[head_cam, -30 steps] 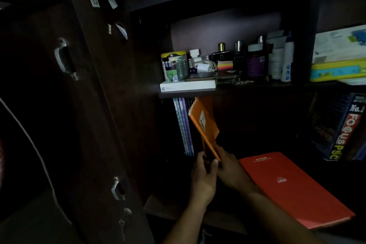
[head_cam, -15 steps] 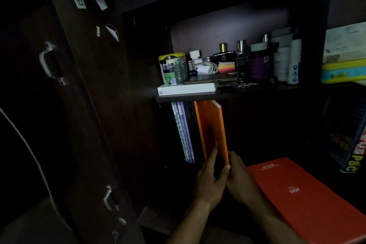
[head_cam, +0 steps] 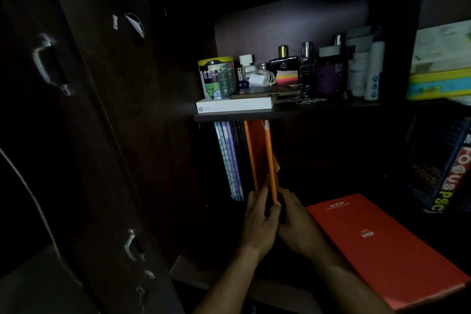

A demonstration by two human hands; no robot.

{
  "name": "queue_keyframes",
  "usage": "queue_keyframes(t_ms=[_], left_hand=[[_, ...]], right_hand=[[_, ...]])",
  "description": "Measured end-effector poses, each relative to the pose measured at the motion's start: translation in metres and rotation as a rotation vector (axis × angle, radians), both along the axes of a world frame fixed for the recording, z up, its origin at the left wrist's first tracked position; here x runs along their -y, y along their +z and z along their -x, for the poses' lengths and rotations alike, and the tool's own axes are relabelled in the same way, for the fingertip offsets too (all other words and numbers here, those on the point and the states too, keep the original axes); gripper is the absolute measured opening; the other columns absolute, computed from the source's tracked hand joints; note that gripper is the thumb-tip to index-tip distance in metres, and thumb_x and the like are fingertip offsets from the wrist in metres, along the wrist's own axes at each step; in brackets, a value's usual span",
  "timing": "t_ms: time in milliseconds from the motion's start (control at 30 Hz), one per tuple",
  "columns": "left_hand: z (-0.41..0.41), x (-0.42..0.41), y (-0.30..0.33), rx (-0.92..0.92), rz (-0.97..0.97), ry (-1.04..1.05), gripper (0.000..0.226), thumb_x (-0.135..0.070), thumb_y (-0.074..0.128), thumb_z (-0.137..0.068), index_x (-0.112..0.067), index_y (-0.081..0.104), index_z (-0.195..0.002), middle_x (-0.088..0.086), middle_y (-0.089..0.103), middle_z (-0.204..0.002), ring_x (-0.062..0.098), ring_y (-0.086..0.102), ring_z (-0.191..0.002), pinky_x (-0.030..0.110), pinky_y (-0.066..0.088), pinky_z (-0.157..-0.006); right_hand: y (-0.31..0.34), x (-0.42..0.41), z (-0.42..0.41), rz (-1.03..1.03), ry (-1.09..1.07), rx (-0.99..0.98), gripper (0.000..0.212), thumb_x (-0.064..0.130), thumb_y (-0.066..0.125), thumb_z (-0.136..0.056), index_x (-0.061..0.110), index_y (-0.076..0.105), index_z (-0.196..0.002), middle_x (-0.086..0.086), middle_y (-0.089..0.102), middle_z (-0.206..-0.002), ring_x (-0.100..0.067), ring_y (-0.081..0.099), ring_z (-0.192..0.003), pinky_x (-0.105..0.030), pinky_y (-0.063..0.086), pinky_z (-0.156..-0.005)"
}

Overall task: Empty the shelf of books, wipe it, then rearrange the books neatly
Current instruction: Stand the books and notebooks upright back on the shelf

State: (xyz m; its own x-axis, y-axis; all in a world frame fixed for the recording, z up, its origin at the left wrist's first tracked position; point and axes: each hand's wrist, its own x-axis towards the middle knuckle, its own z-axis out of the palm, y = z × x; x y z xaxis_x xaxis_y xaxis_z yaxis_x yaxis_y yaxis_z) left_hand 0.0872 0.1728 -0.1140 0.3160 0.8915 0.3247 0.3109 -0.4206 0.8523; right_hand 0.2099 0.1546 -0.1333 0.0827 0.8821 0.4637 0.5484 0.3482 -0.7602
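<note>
I see both forearms reaching up into the dim lower shelf (head_cam: pixel 204 278). My left hand (head_cam: pixel 258 224) grips the bottom edge of the upright orange book (head_cam: pixel 260 158), thumb on its near spine; my right hand (head_cam: pixel 299 227) holds the same lower corner from the right. The book stands just beside the purple notebooks (head_cam: pixel 230 160), under the upper shelf board (head_cam: pixel 318 112). A red folder (head_cam: pixel 387 247) lies flat to the right.
</note>
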Motion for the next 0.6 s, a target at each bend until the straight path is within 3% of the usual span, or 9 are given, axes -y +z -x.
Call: queue_keyframes(t_ms=[133, 233, 333, 400, 467, 533, 600], left_hand=[[0.001, -0.002, -0.002, -0.018, -0.029, -0.041, 0.053, -0.044, 0.050, -0.104, -0.058, 0.029, -0.150, -0.026, 0.038, -0.143, -0.013, 0.038, -0.132, 0.012, 0.039, -0.103], [0.003, -0.004, -0.003, -0.036, -0.024, -0.077, 0.050, -0.041, 0.048, -0.105, -0.054, 0.032, -0.151, -0.027, 0.037, -0.143, -0.021, 0.035, -0.128, 0.005, 0.034, -0.101], [0.003, -0.004, -0.006, -0.035, -0.020, -0.100, 0.048, -0.040, 0.047, -0.106, -0.052, 0.034, -0.151, -0.029, 0.037, -0.147, -0.019, 0.035, -0.131, 0.004, 0.032, -0.101], [0.002, -0.005, -0.006, -0.013, -0.017, -0.070, 0.044, -0.039, 0.047, -0.106, -0.052, 0.038, -0.148, -0.026, 0.041, -0.147, -0.020, 0.037, -0.129, 0.004, 0.033, -0.100], [0.002, -0.007, -0.006, 0.024, -0.041, -0.018, 0.041, -0.037, 0.048, -0.106, -0.051, 0.041, -0.144, -0.022, 0.046, -0.145, -0.020, 0.040, -0.127, 0.003, 0.035, -0.100], [0.000, -0.010, -0.008, 0.038, -0.065, 0.029, 0.043, -0.034, 0.049, -0.106, -0.048, 0.041, -0.146, -0.019, 0.048, -0.144, -0.016, 0.041, -0.127, 0.009, 0.038, -0.105], [0.000, -0.012, -0.011, 0.040, -0.069, 0.053, 0.052, -0.030, 0.052, -0.105, -0.049, 0.036, -0.151, -0.021, 0.045, -0.146, -0.011, 0.042, -0.132, 0.021, 0.041, -0.111]], right_hand=[[-0.001, -0.001, 0.001, -0.036, -0.045, -0.012, 0.054, 0.021, 0.067, -0.091, 0.029, 0.046, -0.140, 0.009, 0.054, -0.126, -0.001, 0.056, -0.113, -0.023, 0.051, -0.091], [-0.001, -0.001, 0.001, -0.048, -0.063, -0.037, 0.051, 0.023, 0.068, -0.089, 0.031, 0.045, -0.134, 0.011, 0.054, -0.122, 0.008, 0.054, -0.108, -0.011, 0.047, -0.084], [-0.002, 0.000, 0.002, -0.062, -0.097, -0.033, 0.045, 0.023, 0.068, -0.090, 0.027, 0.045, -0.128, 0.009, 0.050, -0.117, 0.011, 0.051, -0.103, -0.005, 0.044, -0.076], [-0.003, -0.001, 0.002, -0.063, -0.109, -0.013, 0.046, 0.020, 0.065, -0.093, 0.026, 0.044, -0.134, 0.007, 0.048, -0.120, 0.008, 0.052, -0.103, -0.006, 0.043, -0.077], [-0.004, -0.002, 0.002, -0.061, -0.099, 0.040, 0.049, 0.020, 0.060, -0.097, 0.025, 0.042, -0.142, 0.003, 0.048, -0.126, -0.003, 0.054, -0.108, -0.016, 0.046, -0.085], [-0.003, -0.006, 0.002, -0.037, -0.074, 0.085, 0.054, 0.021, 0.056, -0.101, 0.024, 0.037, -0.151, 0.003, 0.048, -0.132, -0.008, 0.054, -0.114, -0.022, 0.046, -0.091], [0.000, -0.011, 0.003, 0.003, -0.047, 0.105, 0.057, 0.022, 0.051, -0.103, 0.030, 0.030, -0.155, 0.006, 0.047, -0.134, -0.003, 0.053, -0.114, -0.017, 0.044, -0.090]])
